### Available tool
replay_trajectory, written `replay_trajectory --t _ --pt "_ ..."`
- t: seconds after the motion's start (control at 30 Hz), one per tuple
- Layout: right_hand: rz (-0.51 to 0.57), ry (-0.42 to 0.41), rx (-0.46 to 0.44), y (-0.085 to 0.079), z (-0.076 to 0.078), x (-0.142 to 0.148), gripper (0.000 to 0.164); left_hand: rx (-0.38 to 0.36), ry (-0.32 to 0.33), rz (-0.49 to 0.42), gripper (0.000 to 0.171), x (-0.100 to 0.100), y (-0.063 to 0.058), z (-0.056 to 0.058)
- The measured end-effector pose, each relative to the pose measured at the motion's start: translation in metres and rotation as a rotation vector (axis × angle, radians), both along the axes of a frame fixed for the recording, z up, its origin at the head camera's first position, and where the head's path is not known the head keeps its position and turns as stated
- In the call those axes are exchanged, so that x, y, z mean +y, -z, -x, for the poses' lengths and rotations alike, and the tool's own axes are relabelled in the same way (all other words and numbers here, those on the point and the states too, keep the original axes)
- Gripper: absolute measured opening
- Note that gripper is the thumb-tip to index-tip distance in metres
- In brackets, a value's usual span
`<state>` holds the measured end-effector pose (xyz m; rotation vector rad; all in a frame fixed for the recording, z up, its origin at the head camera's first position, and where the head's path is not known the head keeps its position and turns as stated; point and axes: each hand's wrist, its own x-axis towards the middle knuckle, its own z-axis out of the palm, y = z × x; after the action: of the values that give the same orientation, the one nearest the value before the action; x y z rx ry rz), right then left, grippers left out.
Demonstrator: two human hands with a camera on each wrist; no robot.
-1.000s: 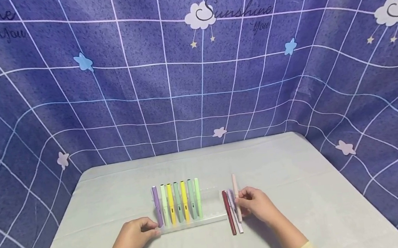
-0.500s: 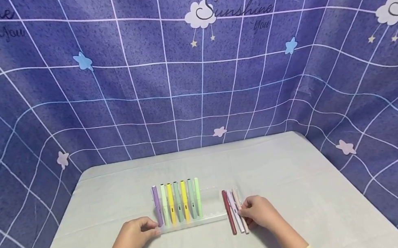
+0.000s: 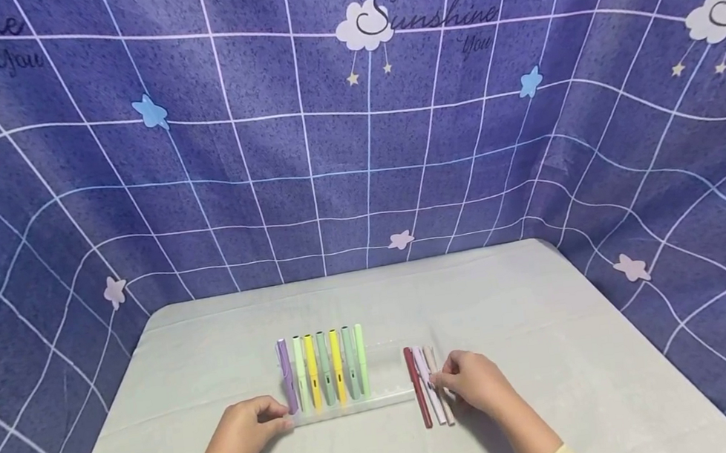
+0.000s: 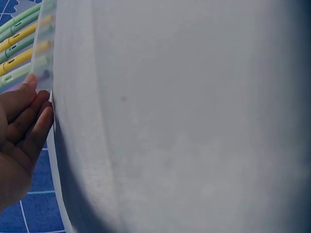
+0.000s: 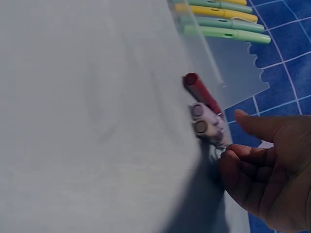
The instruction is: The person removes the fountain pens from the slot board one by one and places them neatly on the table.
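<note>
A clear pen stand (image 3: 386, 402) holds a row of upright pens: a purple pen (image 3: 288, 378) at the left end, then green and yellow ones. My left hand (image 3: 244, 433) grips the stand's near left corner, thumb on its front edge in the left wrist view. On the table, against the stand's right end, lie a dark red pen (image 3: 418, 392), a lilac pen (image 3: 436, 406) and a beige-pink pen (image 3: 447, 410), side by side. My right hand (image 3: 480, 381) is beside the beige-pink pen, fingertips close to it. In the right wrist view its thumb is apart from its loosely bent fingers.
The table (image 3: 227, 332) has a pale cloth over it. A blue-purple curtain (image 3: 327, 148) with a grid, stars and clouds stands behind the table and at both sides. The right part of the stand (image 5: 238, 73) bears no pens.
My right hand has lowered the beige-pink pen from upright to lying beside the lilac pen, then loosened from it and shifted slightly. My left hand has stayed at the stand's corner.
</note>
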<state>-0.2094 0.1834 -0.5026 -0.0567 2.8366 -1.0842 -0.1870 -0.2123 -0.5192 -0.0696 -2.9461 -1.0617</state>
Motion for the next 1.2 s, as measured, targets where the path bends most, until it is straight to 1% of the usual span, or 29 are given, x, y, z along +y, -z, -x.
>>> replay_trajectory --t 0.1,0.17,0.23,0.37,0.47,0.6,0.77,0.93,1.03,1.2 --pt "-0.023 -0.009 0.066 -0.007 0.004 -0.002 0.029 -0.004 0.000 -0.001 0.014 0.000 0.000 0.000" --pt "0.015 -0.043 0.096 -0.011 0.007 -0.005 0.025 -0.002 0.002 -0.001 0.014 0.000 0.000 0.000" --pt "0.077 -0.099 0.106 -0.015 0.010 -0.009 0.023 0.002 0.005 0.000 0.014 -0.001 0.000 0.000" --pt "0.174 -0.232 0.104 -0.017 0.016 -0.024 0.030 0.009 0.004 0.008 0.015 -0.002 0.000 -0.001" --pt "0.199 -0.292 0.088 -0.016 0.018 -0.037 0.040 0.010 0.002 0.012 0.015 -0.002 0.000 -0.001" --pt "0.280 -0.307 0.018 -0.011 0.021 -0.056 0.045 0.002 0.002 0.006 0.015 -0.002 0.000 -0.001" --pt "0.402 -0.295 -0.048 -0.005 0.024 -0.076 0.040 0.002 0.002 0.002 0.014 -0.001 0.000 0.000" --pt "0.506 -0.303 -0.107 0.002 0.026 -0.088 0.034 0.007 0.007 -0.003 0.014 -0.001 0.002 0.000" --pt "0.533 -0.304 -0.122 0.003 0.026 -0.092 0.030 0.009 0.008 -0.005 0.015 -0.002 0.003 0.001" --pt "0.516 -0.283 -0.105 0.003 0.026 -0.097 0.018 0.012 0.015 -0.005 0.015 -0.004 0.003 0.001"
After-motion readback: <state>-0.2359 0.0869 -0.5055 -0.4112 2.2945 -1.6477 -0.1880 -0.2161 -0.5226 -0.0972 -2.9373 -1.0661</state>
